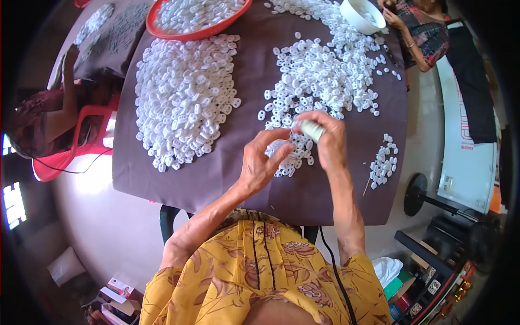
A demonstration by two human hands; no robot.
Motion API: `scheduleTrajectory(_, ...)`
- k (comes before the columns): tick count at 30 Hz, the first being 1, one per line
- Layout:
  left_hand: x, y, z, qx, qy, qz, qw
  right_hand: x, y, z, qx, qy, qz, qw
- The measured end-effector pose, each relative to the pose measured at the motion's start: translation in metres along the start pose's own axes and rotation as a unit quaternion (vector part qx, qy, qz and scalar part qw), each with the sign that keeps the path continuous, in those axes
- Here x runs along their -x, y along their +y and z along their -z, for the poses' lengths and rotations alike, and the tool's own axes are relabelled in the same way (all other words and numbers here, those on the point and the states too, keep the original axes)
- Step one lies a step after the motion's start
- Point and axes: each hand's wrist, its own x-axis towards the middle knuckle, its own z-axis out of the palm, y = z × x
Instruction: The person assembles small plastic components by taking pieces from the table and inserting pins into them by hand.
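My right hand (pixel 329 141) is closed around a short, pale greenish-white cylinder (pixel 312 130), slightly blurred; I cannot make out exactly what it is. Just left of it, my left hand (pixel 261 158) has its thumb and forefinger apart, with nothing clear between them. The left fingertips come close to the right hand's fingers. Both hands are over a small cluster of white oval plastic pieces with two holes (pixel 292 162) near the front of the table. A larger spread of the same pieces (pixel 319 76) lies beyond the hands.
A dense heap of white pieces (pixel 181 97) covers the left of the brown-covered table (pixel 249 116). Behind it stands a red basin (pixel 203 33); a white bowl (pixel 362 19) is at back right. A small pile (pixel 383 165) lies right. Other people sit left and back right.
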Motion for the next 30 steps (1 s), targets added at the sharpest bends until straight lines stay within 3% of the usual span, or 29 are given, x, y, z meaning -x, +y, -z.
scheduleTrajectory(2,-0.001,0.001,-0.002,0.284,0.042,0.211,0.934,0.015,-0.002,-0.015,0.084,-0.003,0.030,0.996)
scheduleTrajectory(3,0.000,0.003,0.002,0.267,0.030,0.229,0.935,0.018,0.000,-0.018,0.081,-0.002,0.030,0.996)
scheduleTrajectory(5,0.005,0.001,0.001,0.321,0.038,0.235,0.917,0.023,0.004,-0.021,0.069,-0.005,0.068,0.995)
scheduleTrajectory(9,0.009,0.004,0.003,0.407,0.071,0.253,0.875,0.023,0.009,-0.023,0.036,-0.006,0.036,0.999)
scheduleTrajectory(14,0.006,0.002,0.008,0.372,0.076,0.268,0.885,0.025,0.013,-0.024,0.026,-0.005,0.026,0.999)
scheduleTrajectory(16,-0.001,-0.003,0.013,0.375,0.069,0.264,0.886,0.020,0.019,-0.013,0.125,-0.032,0.097,0.987)
scheduleTrajectory(18,-0.010,-0.008,0.019,0.430,0.110,0.243,0.863,0.012,0.019,0.008,0.140,0.028,0.101,0.985)
scheduleTrajectory(20,-0.015,-0.011,0.028,0.427,0.103,0.243,0.865,0.003,0.015,0.028,0.285,0.064,0.171,0.941)
scheduleTrajectory(21,-0.015,-0.013,0.029,0.427,0.105,0.241,0.865,-0.001,0.020,0.031,0.285,0.063,0.173,0.941)
scheduleTrajectory(23,-0.015,-0.018,0.029,0.432,0.082,0.255,0.861,-0.008,0.036,0.036,0.422,0.035,0.251,0.871)
scheduleTrajectory(24,-0.015,-0.017,0.029,0.433,0.079,0.253,0.861,-0.013,0.038,0.036,0.423,0.037,0.251,0.870)
scheduleTrajectory(26,-0.015,-0.014,0.030,0.447,0.093,0.263,0.850,-0.025,0.041,0.030,0.495,0.000,0.298,0.816)
scheduleTrajectory(28,-0.015,-0.015,0.032,0.451,0.087,0.262,0.849,-0.035,0.045,0.031,0.505,-0.008,0.292,0.812)
scheduleTrajectory(30,-0.015,-0.016,0.033,0.452,0.082,0.264,0.848,-0.043,0.043,0.030,0.572,0.001,0.279,0.771)
